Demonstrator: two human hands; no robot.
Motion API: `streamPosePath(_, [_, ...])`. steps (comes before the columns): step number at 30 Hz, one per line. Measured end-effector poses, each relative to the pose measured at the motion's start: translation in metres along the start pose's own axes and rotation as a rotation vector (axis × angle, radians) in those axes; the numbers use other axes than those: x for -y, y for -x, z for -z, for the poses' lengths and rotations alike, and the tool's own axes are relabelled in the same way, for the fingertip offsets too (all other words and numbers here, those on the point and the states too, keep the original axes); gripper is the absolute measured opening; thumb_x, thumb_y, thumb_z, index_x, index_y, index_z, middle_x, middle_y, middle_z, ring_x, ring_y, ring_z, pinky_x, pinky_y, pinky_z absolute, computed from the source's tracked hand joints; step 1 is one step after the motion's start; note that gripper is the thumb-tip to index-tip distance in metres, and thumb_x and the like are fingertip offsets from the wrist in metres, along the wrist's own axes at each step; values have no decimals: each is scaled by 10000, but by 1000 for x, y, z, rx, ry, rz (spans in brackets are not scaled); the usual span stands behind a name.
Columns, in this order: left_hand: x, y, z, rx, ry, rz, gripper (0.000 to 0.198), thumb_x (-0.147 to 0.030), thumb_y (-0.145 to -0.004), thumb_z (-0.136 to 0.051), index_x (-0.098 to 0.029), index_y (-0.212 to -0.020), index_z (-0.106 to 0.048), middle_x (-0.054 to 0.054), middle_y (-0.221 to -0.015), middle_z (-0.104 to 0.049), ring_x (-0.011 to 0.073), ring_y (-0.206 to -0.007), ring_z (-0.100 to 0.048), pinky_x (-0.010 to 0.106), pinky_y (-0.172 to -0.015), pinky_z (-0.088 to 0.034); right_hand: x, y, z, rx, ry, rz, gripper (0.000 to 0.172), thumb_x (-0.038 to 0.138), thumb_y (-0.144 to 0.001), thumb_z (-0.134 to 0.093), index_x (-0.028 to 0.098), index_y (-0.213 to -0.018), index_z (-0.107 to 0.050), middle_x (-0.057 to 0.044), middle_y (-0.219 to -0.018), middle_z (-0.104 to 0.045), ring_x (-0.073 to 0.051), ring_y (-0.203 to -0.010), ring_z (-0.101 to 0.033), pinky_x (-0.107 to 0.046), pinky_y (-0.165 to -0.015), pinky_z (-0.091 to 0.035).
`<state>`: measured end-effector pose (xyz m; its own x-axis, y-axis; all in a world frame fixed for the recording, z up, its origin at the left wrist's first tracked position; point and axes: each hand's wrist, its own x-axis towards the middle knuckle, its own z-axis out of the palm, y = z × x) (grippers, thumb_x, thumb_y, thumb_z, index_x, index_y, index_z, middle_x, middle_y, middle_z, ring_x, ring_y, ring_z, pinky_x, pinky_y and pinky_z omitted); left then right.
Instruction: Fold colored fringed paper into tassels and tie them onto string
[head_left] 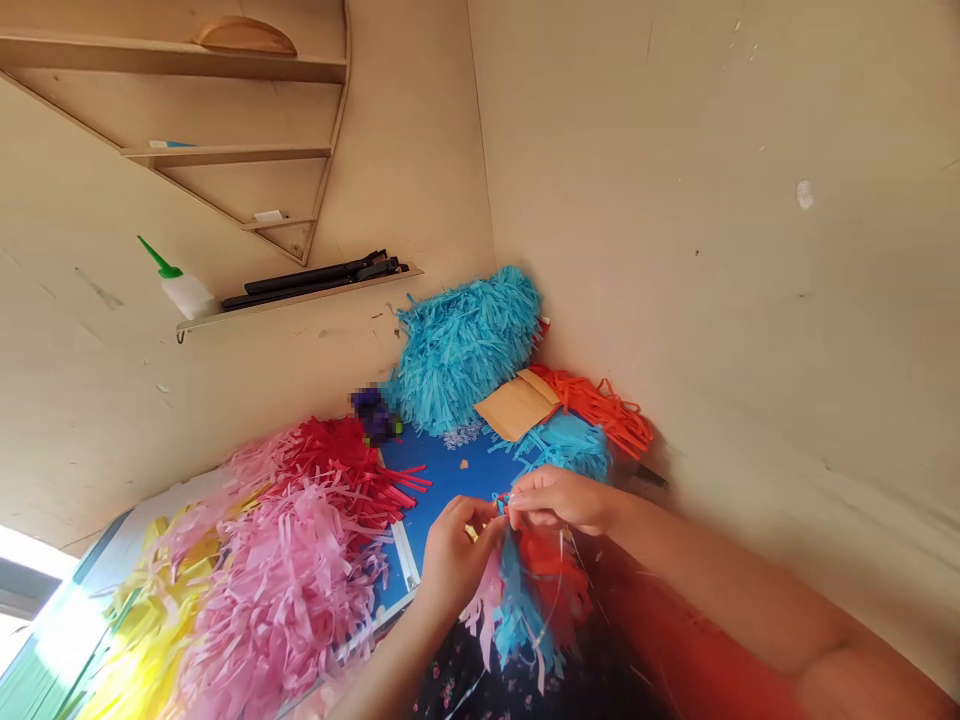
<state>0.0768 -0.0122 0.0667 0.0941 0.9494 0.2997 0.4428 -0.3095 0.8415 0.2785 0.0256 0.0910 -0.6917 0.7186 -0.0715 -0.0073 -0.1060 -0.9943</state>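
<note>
My left hand (pixel 456 560) and my right hand (pixel 561 500) meet in front of me. Their fingertips pinch the top of a bunch of pink, blue and red paper fringe strips (pixel 525 610), which hangs down below them. A thin thread or wire (pixel 568 580) runs down through the strips. Something small and yellow (pixel 471 532) shows by my left fingers, but I cannot tell what it is. The fingers hide the exact point of the grip.
Piles of pink (pixel 281 590), red (pixel 337 470), yellow (pixel 154 620), turquoise (pixel 465 350) and orange (pixel 592 405) paper fringe lie around a blue board (pixel 450 480), with a tan envelope (pixel 517 405) and a dark purple object (pixel 373 415). Beige walls (pixel 750 300) close the corner. A wall shelf (pixel 300 298) holds a glue bottle (pixel 184 290).
</note>
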Motion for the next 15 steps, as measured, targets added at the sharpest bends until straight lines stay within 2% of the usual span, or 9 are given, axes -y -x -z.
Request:
streamPosePath(2, [0, -3, -2, 73, 130, 107, 204, -372, -730, -741, -182, -679, -690, 28, -666, -668, 172, -595, -587, 274, -568, -441, 0, 1, -1, -1, 8, 3, 359, 460, -806, -650, 111, -733, -691, 78, -444, -366, -62, -435, -236, -226, -459, -136])
streamPosePath(5, [0, -1, 2, 132, 364, 223, 242, -404, -737, -731, -179, -684, -662, 23, -675, -674, 151, -602, -581, 264, -596, -449, -3, 5, 1, -17, 12, -7, 368, 471, -811, -652, 111, -742, -689, 80, -445, -366, -62, -433, -233, -228, -456, -121])
streamPosePath(8, [0, 4, 10, 118, 579, 275, 288, -455, -755, -710, -191, -708, -603, 40, -773, -709, 161, -730, -622, 278, -718, -475, -9, 6, 4, -30, 5, -28, 372, 479, -821, -649, 116, -746, -682, 89, -432, -353, -60, -414, -201, -231, -439, -108])
streamPosePath(12, [-4, 12, 19, 68, 717, 315, 339, -486, -759, -746, -198, -731, -570, 0, -675, -658, 133, -664, -576, 256, -689, -443, -16, 3, 4, -35, 0, -31, 373, 476, -811, -665, 111, -735, -682, 87, -423, -357, -60, -411, -229, -229, -441, -140])
streamPosePath(15, [-5, 24, 26, 42, 846, 272, 407, -513, -714, -801, -240, -948, -610, -59, -625, -583, 113, -621, -531, 257, -704, -434, -19, -1, 3, -43, 1, -22, 373, 473, -806, -668, 107, -740, -686, 87, -427, -356, -60, -419, -235, -231, -445, -135])
